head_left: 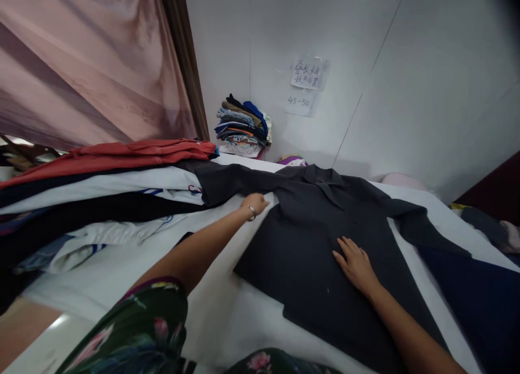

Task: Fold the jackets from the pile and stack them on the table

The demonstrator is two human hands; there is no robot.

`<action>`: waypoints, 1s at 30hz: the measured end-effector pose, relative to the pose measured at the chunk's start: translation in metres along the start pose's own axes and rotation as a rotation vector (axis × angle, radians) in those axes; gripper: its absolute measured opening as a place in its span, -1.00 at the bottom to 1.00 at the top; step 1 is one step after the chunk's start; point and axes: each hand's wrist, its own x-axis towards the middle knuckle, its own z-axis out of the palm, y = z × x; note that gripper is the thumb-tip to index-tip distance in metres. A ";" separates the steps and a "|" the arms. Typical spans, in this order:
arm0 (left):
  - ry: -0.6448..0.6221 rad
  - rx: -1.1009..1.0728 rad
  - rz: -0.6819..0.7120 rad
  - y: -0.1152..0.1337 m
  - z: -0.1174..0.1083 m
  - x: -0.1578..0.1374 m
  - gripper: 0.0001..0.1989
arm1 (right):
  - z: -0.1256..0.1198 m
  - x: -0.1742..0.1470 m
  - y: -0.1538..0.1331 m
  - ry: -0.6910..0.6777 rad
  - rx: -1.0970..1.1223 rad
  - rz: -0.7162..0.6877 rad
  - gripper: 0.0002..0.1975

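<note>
Dark grey collared shirt [325, 238]: spread flat on the white-covered surface [227, 314].
Right hand [355, 263]: laid open-palmed on the shirt's front, no grip closed.
Left hand [255, 203]: grip pinched on the shirt's sleeve edge.
Stack of folded clothes [242, 126]: seen against the far wall.

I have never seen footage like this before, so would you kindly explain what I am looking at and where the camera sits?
There is no machine here: a person wears a camera on the head, looking forward and down at their own bare hands. A dark shirt lies spread on a white table. The left hand touches the shirt near its shoulder and sleeve; whether it grips the cloth is unclear. The right hand lies flat and open on the front. To the left is a pile of clothes, and folded clothes are stacked against the wall under paper notes.
</note>
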 end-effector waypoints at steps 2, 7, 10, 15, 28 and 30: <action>-0.074 -0.099 -0.057 -0.012 0.025 -0.021 -0.75 | 0.001 0.000 0.004 0.049 0.018 0.006 -0.44; -0.196 -0.335 -0.149 -0.015 0.042 -0.044 -0.75 | -0.002 0.000 0.010 0.098 0.088 0.034 -0.47; -0.227 -0.421 -0.146 -0.022 0.035 -0.055 -0.67 | -0.007 -0.003 0.010 0.094 0.127 0.007 -0.49; -0.278 -0.323 -0.200 -0.053 0.026 -0.078 -0.85 | -0.011 -0.012 0.005 0.016 0.054 -0.033 -0.50; -0.153 -0.369 -0.265 -0.051 0.015 0.008 -0.70 | -0.021 -0.014 -0.032 0.065 0.075 -0.153 -0.49; -0.148 -0.496 -0.293 -0.043 0.021 0.029 -0.63 | -0.019 -0.009 -0.042 0.005 0.100 -0.163 -0.47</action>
